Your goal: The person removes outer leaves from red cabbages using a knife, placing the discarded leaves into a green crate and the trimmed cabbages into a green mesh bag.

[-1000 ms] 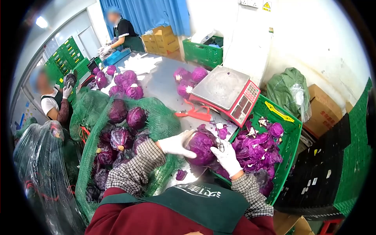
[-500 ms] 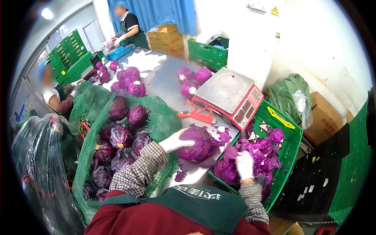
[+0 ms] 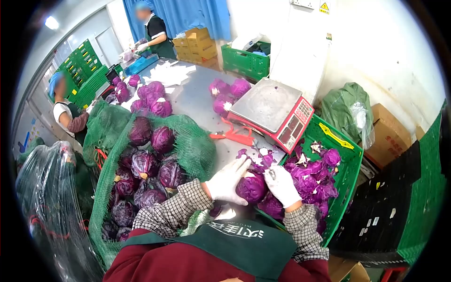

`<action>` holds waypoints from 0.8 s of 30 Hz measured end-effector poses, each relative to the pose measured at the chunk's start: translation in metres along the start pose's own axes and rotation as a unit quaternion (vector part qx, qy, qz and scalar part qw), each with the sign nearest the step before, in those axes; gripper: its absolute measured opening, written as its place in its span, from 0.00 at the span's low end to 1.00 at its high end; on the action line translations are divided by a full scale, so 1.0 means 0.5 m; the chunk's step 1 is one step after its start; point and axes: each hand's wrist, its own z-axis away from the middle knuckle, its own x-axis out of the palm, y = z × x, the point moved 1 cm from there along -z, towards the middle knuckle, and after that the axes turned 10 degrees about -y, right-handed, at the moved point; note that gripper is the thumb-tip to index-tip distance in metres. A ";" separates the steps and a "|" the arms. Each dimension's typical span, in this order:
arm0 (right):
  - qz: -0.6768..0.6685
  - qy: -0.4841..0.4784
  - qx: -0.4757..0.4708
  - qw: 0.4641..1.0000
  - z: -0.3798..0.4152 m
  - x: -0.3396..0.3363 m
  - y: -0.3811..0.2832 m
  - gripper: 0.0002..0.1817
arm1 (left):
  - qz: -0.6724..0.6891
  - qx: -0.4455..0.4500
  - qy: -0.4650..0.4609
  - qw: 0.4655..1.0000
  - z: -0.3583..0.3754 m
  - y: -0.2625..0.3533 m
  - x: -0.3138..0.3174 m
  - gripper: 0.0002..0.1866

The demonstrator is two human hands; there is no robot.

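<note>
A red cabbage (image 3: 251,189) rests at the table's front edge, between my two white-gloved hands. My left hand (image 3: 230,183) lies along its left side, holding it with the fingers pointing away from me. At its upper right, my right hand (image 3: 282,186) is closed with bent fingertips; what they pinch is too small to make out. Loose purple leaves (image 3: 267,158) lie just beyond the cabbage. To the right, a green crate (image 3: 345,207) holds many torn-off leaves (image 3: 307,181). Left of my left arm, a green mesh sack (image 3: 199,148) gapes around whole red cabbages (image 3: 144,163).
A red scale (image 3: 270,105) stands beyond the crate, with an orange-red handled tool (image 3: 237,135) beside it. Several trimmed cabbages (image 3: 225,94) sit on the metal table (image 3: 199,101). Two people (image 3: 157,35) (image 3: 68,113) work at the far side. Black crates (image 3: 376,221) are stacked at right.
My right hand has come left from the leaf-filled crate to the cabbage, and the leaf it held is gone from it. My left hand moved right; the cabbage is lower and further right.
</note>
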 end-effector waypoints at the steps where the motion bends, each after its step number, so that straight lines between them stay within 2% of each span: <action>1: -0.035 -0.022 0.082 0.996 0.016 -0.025 -0.014 0.08 | 0.009 0.003 0.010 1.000 0.009 -0.017 0.008 0.65; 2: -0.020 0.030 0.035 0.999 0.044 -0.001 0.033 0.08 | 0.018 0.008 0.020 1.000 0.018 -0.033 0.014 0.65; 3: -0.021 -0.004 0.090 0.996 0.071 -0.015 0.040 0.08 | 0.046 0.005 -0.006 0.999 0.023 -0.047 0.012 0.67; 5: -0.011 0.048 0.178 0.983 0.138 -0.020 0.113 0.08 | 0.080 0.002 -0.017 0.997 0.044 -0.085 0.022 0.69; 6: 0.024 0.062 0.302 0.951 0.171 -0.037 0.139 0.10 | 0.153 -0.038 -0.010 0.987 0.071 -0.095 0.031 0.72; 7: -0.145 0.159 0.273 0.938 0.217 -0.016 0.205 0.09 | 0.199 -0.055 -0.017 0.978 0.086 -0.110 0.038 0.74; 8: -0.241 0.243 0.230 0.911 0.254 0.010 0.286 0.08 | 0.330 -0.092 0.004 0.940 0.096 -0.126 0.064 0.74; 10: -0.116 0.261 0.165 0.944 0.264 0.011 0.286 0.09 | 0.550 -0.172 0.047 0.816 0.102 -0.100 0.061 0.73; 11: 0.108 0.181 0.135 0.968 0.226 -0.033 0.206 0.10 | 0.518 -0.183 0.081 0.832 0.099 -0.106 0.081 0.69; 12: -0.027 0.175 0.194 0.965 0.186 -0.059 0.127 0.15 | 0.487 -0.184 0.082 0.850 0.093 -0.103 0.086 0.68; 13: -0.109 0.155 0.169 0.967 0.154 -0.067 0.060 0.17 | 0.455 -0.183 0.085 0.867 0.085 -0.100 0.088 0.67; 14: -0.318 0.053 0.260 0.910 0.132 -0.060 0.022 0.19 | 0.360 -0.173 0.069 0.914 0.076 -0.095 0.081 0.67; 15: -0.347 0.055 0.206 0.913 0.118 -0.028 -0.001 0.20 | 0.279 -0.170 0.069 0.943 0.069 -0.068 0.059 0.66; 16: -0.430 -0.079 0.306 0.846 0.095 -0.051 -0.049 0.21 | 0.230 -0.142 0.053 0.961 0.060 -0.041 0.033 0.68; 17: -0.218 -0.102 0.137 0.961 0.116 0.006 -0.027 0.26 | 0.182 -0.113 0.036 0.976 0.053 -0.023 0.023 0.69; 18: 0.036 -0.035 -0.011 0.999 0.139 0.063 -0.006 0.31 | 0.149 -0.077 0.070 0.983 0.050 -0.016 0.033 0.71; 19: 0.137 0.055 -0.091 0.985 0.141 0.077 -0.030 0.34 | 0.164 -0.074 0.086 0.980 0.042 -0.007 0.043 0.70; 21: 0.096 0.050 -0.092 0.990 0.151 0.095 -0.023 0.37 | 0.187 -0.063 0.112 0.974 0.021 0.006 0.052 0.69; 23: 0.082 0.050 -0.084 0.992 0.168 0.122 -0.011 0.40 | 0.167 -0.084 0.133 0.973 0.007 0.012 0.068 0.70; 24: 0.090 0.051 -0.076 0.992 0.169 0.125 -0.012 0.41 | 0.136 -0.064 0.126 0.981 0.002 0.013 0.062 0.69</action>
